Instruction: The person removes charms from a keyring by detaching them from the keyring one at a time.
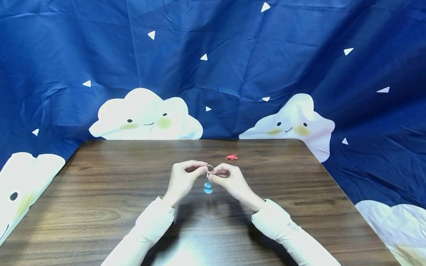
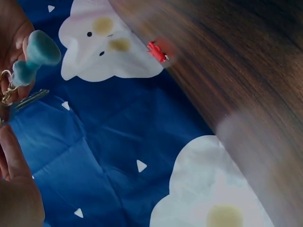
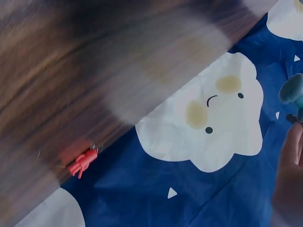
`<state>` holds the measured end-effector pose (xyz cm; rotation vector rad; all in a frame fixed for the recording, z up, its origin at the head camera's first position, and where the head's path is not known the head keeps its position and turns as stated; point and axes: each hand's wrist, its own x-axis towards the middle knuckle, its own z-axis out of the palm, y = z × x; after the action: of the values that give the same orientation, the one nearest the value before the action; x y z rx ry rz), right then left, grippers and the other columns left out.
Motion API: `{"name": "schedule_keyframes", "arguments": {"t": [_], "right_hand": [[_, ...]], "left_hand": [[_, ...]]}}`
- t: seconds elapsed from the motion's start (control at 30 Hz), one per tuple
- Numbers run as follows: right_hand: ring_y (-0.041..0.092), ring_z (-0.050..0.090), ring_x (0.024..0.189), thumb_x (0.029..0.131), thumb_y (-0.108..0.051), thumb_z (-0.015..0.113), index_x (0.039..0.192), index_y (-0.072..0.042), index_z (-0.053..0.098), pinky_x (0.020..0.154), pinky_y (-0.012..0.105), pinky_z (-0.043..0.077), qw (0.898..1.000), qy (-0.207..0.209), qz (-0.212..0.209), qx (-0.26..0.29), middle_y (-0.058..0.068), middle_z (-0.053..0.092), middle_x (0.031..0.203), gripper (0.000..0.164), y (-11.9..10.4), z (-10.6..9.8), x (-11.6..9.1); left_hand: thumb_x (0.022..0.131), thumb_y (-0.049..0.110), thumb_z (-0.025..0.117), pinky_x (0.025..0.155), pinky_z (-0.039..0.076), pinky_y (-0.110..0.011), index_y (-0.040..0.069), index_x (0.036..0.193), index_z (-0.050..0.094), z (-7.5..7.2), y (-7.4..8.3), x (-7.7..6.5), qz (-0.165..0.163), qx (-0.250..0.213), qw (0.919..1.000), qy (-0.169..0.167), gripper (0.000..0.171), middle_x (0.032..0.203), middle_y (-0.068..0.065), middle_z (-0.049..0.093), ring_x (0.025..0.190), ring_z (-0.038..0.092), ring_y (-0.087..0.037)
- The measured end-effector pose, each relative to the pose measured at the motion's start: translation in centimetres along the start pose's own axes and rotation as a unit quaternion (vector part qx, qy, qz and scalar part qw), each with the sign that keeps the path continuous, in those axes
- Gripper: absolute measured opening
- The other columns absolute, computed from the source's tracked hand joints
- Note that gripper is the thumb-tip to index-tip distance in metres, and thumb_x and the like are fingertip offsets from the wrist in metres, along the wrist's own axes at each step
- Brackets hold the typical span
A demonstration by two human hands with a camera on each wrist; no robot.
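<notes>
My left hand [image 1: 182, 180] pinches a metal key ring [image 1: 211, 167] between thumb and fingertips, over the middle of the table. From the other side my right hand [image 1: 233, 181] pinches at the same ring with thumb and forefinger. A fuzzy light-blue charm [image 1: 208, 187] dangles below the fingertips on a small gold chain [image 2: 7, 94]. Beside the charm in the left wrist view a metal key [image 2: 32, 99] sticks out. The fingers hide part of the ring.
A small red figure [image 1: 232, 157] with a metal loop lies on the brown wooden table [image 1: 126, 177], beyond the right hand. Behind the table's far edge hangs a dark blue cloth [image 1: 226, 74] with white clouds and triangles.
</notes>
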<state>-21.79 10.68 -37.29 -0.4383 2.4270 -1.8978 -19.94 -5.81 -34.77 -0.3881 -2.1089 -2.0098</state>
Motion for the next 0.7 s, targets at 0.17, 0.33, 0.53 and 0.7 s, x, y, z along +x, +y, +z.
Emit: {"name": "schedule_keyframes", "arguments": {"t": [0.17, 0.33, 0.53, 0.7], "right_hand": [[0.006, 0.064, 0.074, 0.078, -0.008, 0.069, 0.085, 0.003, 0.062, 0.068, 0.019, 0.051, 1.0, -0.013, -0.017, -0.023, 0.011, 0.068, 0.083, 0.015, -0.4, -0.6, -0.1], [0.006, 0.063, 0.073, 0.078, -0.009, 0.069, 0.088, 0.001, 0.062, 0.067, 0.02, 0.05, 0.999, -0.031, -0.009, -0.031, 0.011, 0.069, 0.081, 0.015, -0.7, -1.0, -0.2], [0.009, 0.063, 0.074, 0.083, -0.008, 0.063, 0.097, -0.003, 0.065, 0.07, 0.02, 0.05, 0.99, -0.056, -0.049, -0.119, 0.012, 0.068, 0.083, 0.015, -1.2, -1.5, -0.5], [0.01, 0.063, 0.07, 0.084, -0.008, 0.061, 0.096, -0.005, 0.064, 0.066, 0.019, 0.05, 0.978, -0.059, -0.087, -0.178, 0.008, 0.067, 0.08, 0.013, -1.9, -1.4, -1.0]], "left_hand": [[0.078, 0.003, 0.069, 0.065, 0.05, -0.015, -0.006, 0.092, 0.068, -0.1, -0.1, 0.0, 0.006, 0.003, 1.0, 0.002, 0.017, 0.089, -0.022, 0.068, 0.07, 0.062, 0.0], [0.078, 0.003, 0.068, 0.063, 0.049, -0.014, -0.005, 0.091, 0.069, -0.2, -0.3, -0.1, 0.008, 0.002, 0.9999, 0.005, 0.015, 0.089, -0.022, 0.068, 0.069, 0.061, -0.001], [0.078, 0.005, 0.069, 0.063, 0.05, -0.015, -0.003, 0.092, 0.069, -0.1, -2.0, 0.3, 0.014, 0.001, 0.9999, 0.008, 0.017, 0.088, -0.02, 0.069, 0.069, 0.061, -0.001], [0.078, 0.007, 0.069, 0.063, 0.051, -0.016, -0.001, 0.092, 0.07, -0.1, -2.8, 0.3, 0.028, 0.002, 0.9996, 0.011, 0.016, 0.088, -0.018, 0.069, 0.069, 0.062, -0.002]]}}
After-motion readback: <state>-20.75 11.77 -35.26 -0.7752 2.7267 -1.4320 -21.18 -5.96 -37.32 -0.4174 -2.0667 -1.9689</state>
